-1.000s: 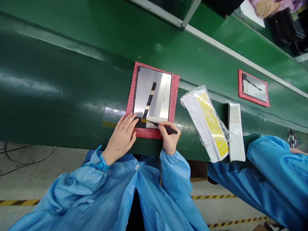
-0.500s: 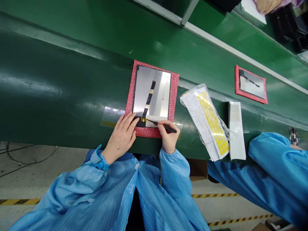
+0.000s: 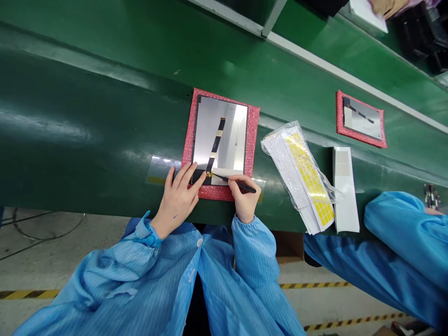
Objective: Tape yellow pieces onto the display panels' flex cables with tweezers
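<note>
"Where is the screen panel (image 3: 205, 135)?"

"In the middle of the frame, flat on a pink pad (image 3: 253, 135) on the green counter (image 3: 87, 140). A dark ribbon cable (image 3: 216, 143) slants down across it to a gold end (image 3: 209, 174) near its lower edge."

"And your right grip (image 3: 246, 196)?"

"Just below the panel's lower right corner, pinching a slim black tool (image 3: 247, 187). The tip points left at the gold end; I can't tell whether they touch."

"The left grip (image 3: 180, 193)?"

"Over the panel's lower left corner, my fingers spread, one fingertip right by the gold end."

"What's around you?"

"Right of centre, a bag of yellow stickers (image 3: 311, 179) beside a white strip (image 3: 346, 200); upper right, a second panel (image 3: 360, 123); lower right, a co-worker's blue sleeve (image 3: 399, 224)."
</note>
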Action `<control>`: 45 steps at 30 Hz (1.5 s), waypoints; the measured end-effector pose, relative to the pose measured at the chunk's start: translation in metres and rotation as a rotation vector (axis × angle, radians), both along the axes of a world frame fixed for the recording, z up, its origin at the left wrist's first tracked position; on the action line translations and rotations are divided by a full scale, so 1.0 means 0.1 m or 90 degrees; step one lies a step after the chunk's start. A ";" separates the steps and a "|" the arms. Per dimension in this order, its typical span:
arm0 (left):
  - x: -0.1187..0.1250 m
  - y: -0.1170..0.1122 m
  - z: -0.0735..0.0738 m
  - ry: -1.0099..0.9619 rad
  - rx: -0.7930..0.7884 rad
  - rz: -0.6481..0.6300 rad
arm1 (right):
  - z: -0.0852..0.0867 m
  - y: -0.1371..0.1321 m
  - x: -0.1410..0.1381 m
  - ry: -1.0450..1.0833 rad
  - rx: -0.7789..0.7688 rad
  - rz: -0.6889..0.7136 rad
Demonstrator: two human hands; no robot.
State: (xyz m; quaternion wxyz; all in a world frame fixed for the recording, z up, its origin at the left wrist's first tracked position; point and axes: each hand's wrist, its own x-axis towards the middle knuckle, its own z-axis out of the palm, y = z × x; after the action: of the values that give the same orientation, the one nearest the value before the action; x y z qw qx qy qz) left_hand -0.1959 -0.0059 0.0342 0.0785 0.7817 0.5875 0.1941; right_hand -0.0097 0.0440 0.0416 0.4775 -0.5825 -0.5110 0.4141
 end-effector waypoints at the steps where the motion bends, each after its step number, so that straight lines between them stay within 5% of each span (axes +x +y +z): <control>1: 0.01 0.01 0.01 -0.001 0.009 0.004 | 0.00 0.00 0.00 0.000 0.001 0.000; 14: 0.18 0.07 -0.03 0.006 0.055 -0.010 | 0.06 -0.02 -0.02 -0.056 0.040 -0.015; 22: 0.18 0.11 -0.01 0.053 0.077 -0.014 | 0.03 -0.01 0.54 -0.101 0.130 -0.267; 28: 0.03 0.14 0.03 0.118 0.063 -0.062 | -0.14 -0.02 0.70 -0.020 0.047 -0.288; 37: -0.05 0.15 0.12 0.225 0.079 -0.107 | -0.13 -0.01 0.70 0.010 0.011 -0.308; 45: -0.13 0.09 0.06 0.093 0.051 -0.126 | -0.13 -0.01 0.70 0.031 0.015 -0.304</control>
State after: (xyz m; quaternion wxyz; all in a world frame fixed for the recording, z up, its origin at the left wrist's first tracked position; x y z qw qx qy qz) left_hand -0.2089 0.0034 0.0402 0.0231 0.8505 0.5033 0.1508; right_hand 0.0604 0.0427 0.0281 0.5810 -0.6709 -0.3518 0.2976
